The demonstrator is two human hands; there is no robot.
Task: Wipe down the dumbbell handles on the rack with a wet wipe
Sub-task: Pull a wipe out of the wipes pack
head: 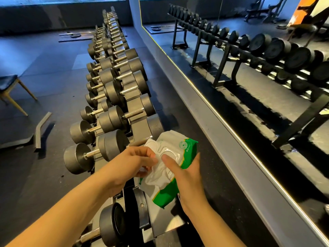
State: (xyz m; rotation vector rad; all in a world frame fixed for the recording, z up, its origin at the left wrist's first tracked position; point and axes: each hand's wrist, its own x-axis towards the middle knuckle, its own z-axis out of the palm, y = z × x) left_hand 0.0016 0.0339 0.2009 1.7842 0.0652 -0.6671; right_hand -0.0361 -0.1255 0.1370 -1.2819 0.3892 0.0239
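Note:
A green and white pack of wet wipes [187, 148] is held over the near end of the dumbbell rack [137, 107]. My right hand [185, 175] grips the pack from its right side, thumb lying across the top. My left hand [131, 164] pinches a white wet wipe [158, 177] that sticks out of the pack's opening, whose clear lid [153, 145] stands flipped up. Several black dumbbells with chrome handles [133, 114] lie in two tiers, running away from me. The closest handle [92, 153] sits just left of my left hand.
A long wall mirror [249, 77] runs along the right and reflects the rack. A wooden-legged chair [10, 90] stands at the far left. A bent metal bar [40, 130] lies on the dark rubber floor left of the rack.

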